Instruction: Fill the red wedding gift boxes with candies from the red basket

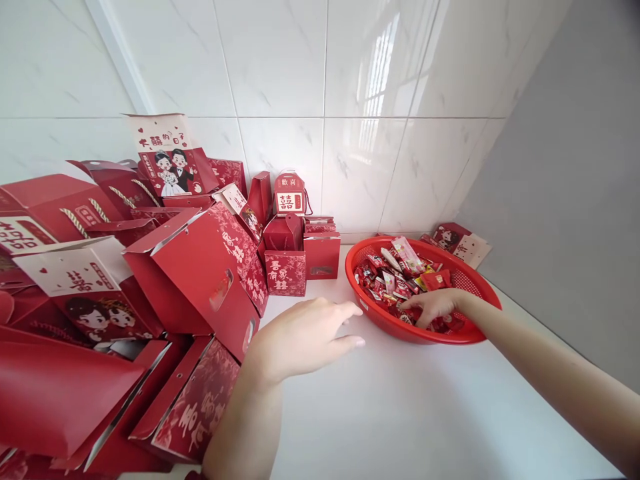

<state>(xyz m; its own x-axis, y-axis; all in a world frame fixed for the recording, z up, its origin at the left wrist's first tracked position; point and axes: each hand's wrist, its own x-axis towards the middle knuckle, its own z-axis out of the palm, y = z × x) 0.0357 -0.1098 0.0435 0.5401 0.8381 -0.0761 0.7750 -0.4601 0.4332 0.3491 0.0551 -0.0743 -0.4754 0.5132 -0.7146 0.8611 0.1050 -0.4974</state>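
Left hand (305,340): nothing held, thumb and fingers apart.
Basket (475,279): left hand's two o'clock; likely light, stiff; take by rim.
Sweets (395,282): inside; probably light, slick-wrapped; pinch singly.
Right hand (436,307): basket's five o'clock, among sweets; grip cannot be told.

right hand (436,307) partly hidden from me among sweets (401,287), their print too small, boxes (50,393) cut off at my left edge
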